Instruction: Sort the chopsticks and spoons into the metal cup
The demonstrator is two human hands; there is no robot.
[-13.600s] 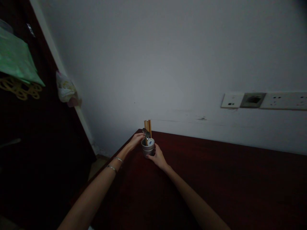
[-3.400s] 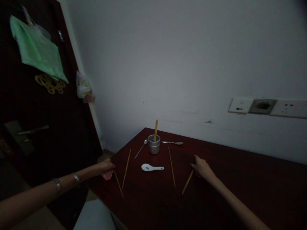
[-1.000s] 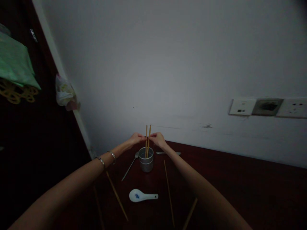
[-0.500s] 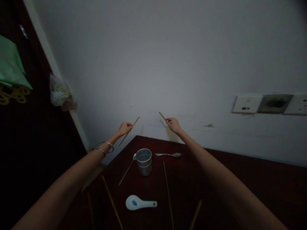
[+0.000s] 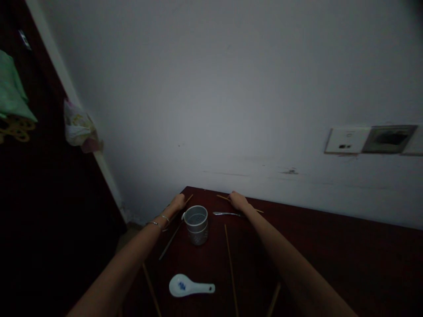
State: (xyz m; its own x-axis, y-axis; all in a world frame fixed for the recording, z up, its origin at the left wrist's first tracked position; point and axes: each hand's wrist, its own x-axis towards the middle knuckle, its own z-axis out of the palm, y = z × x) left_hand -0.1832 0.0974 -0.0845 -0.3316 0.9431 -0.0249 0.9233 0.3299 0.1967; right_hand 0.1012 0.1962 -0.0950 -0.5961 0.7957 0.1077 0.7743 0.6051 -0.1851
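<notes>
At the table's far left corner, my left hand (image 5: 179,201) is closed around a wooden chopstick (image 5: 189,198), low over the tabletop. My right hand (image 5: 237,200) grips another chopstick (image 5: 222,197) near the back edge; its other end shows beyond my wrist. Between the hands, a little nearer me, stands a grey metal cup (image 5: 197,225). A long-handled spoon (image 5: 170,242) lies on the cup's left. To its right lies a metal spoon (image 5: 225,214), its bowl hidden behind my right arm. My fingertips are mostly hidden.
A white porcelain spoon (image 5: 190,287) lies in front of the cup. More chopsticks lie nearby: one in the middle (image 5: 231,268), one at left (image 5: 151,288), one at right (image 5: 274,300). The wall (image 5: 231,110) rises behind the dark table (image 5: 330,246); sockets (image 5: 348,140) are at right.
Both hands have come down from in front of the wall to the back of the table, each with its chopstick. The right chopstick now lies flatter. The view has shifted slightly.
</notes>
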